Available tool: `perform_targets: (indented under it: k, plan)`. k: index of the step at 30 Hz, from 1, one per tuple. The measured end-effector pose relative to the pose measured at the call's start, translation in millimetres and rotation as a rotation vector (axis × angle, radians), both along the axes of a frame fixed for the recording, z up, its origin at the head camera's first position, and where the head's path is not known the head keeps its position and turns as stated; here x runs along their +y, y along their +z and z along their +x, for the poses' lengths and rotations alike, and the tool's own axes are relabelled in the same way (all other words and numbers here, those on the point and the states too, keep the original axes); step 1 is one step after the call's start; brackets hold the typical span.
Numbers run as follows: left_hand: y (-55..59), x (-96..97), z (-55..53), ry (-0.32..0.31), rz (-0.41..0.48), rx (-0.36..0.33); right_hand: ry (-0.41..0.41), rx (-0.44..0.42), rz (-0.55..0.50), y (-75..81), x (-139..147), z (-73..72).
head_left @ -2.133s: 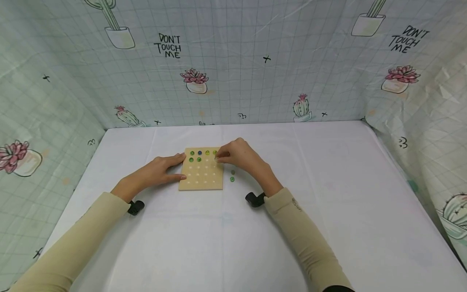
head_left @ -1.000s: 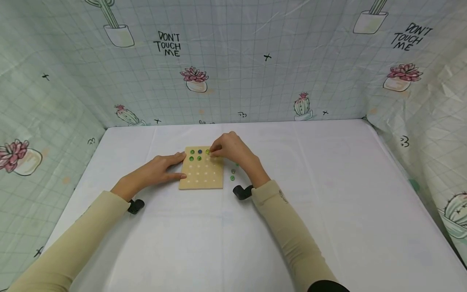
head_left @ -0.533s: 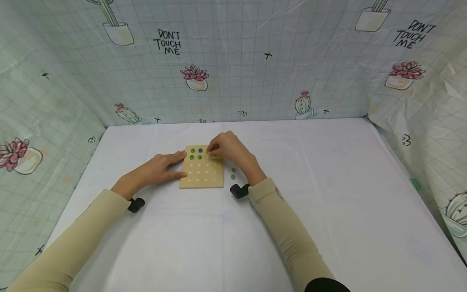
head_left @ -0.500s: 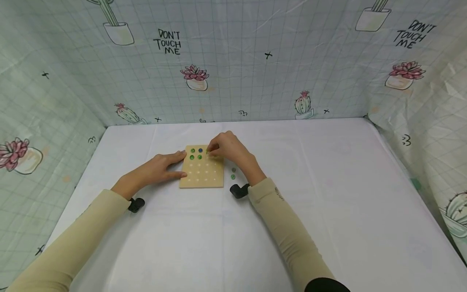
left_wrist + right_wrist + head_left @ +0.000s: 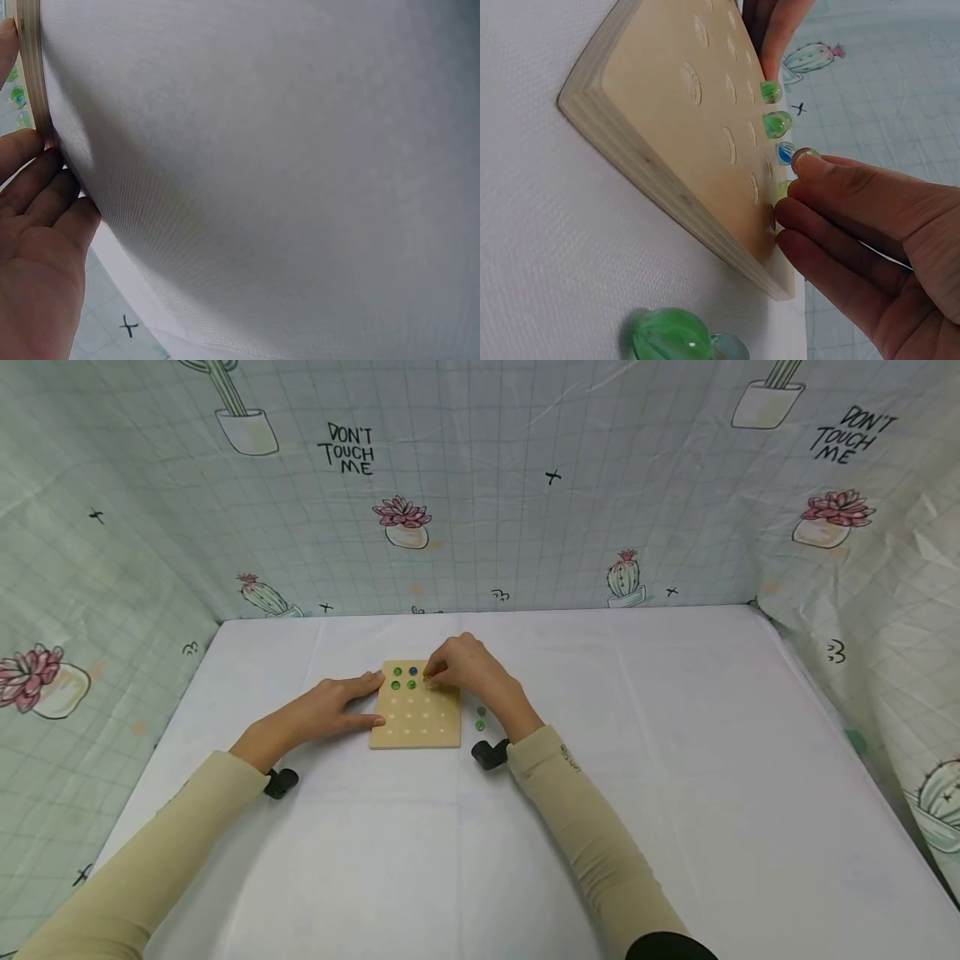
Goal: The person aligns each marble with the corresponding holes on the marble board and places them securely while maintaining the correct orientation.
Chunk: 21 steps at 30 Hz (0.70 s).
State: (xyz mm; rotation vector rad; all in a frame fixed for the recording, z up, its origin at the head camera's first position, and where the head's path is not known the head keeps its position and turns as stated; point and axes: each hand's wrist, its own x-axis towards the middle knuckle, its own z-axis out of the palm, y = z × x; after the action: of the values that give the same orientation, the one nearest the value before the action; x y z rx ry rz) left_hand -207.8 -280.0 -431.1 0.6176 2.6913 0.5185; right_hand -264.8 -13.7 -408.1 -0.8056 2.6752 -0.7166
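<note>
A square wooden board (image 5: 416, 727) with rows of round hollows lies on the white table. Green and blue marbles sit in its far rows, among them a blue marble (image 5: 413, 671) and a green marble (image 5: 777, 124). My left hand (image 5: 330, 706) rests at the board's left edge, thumb and fingertips touching it. In the right wrist view my right hand (image 5: 885, 240) pinches a small marble (image 5: 805, 160) between thumb and index finger, just over the board's second row. That hand hides part of the far rows in the head view.
Loose on the cloth right of the board are a green marble (image 5: 480, 725) and a paler marble (image 5: 482, 711), under my right forearm's side. A patterned curtain (image 5: 510, 527) stands behind the white table (image 5: 675, 777) and along both sides.
Over the two seconds my right hand has shifted left across the board from its right column, now hovering near the third column. The left hand and board have stayed in place.
</note>
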Motion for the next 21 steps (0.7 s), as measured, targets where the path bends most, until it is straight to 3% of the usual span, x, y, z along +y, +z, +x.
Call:
perform_targets:
  k: [21]
  plan:
    - [-0.9, -0.1, -0.3, -0.004, 0.013, 0.004, 0.083, 0.052, 0.052, -1.9, -0.5, 0.2]
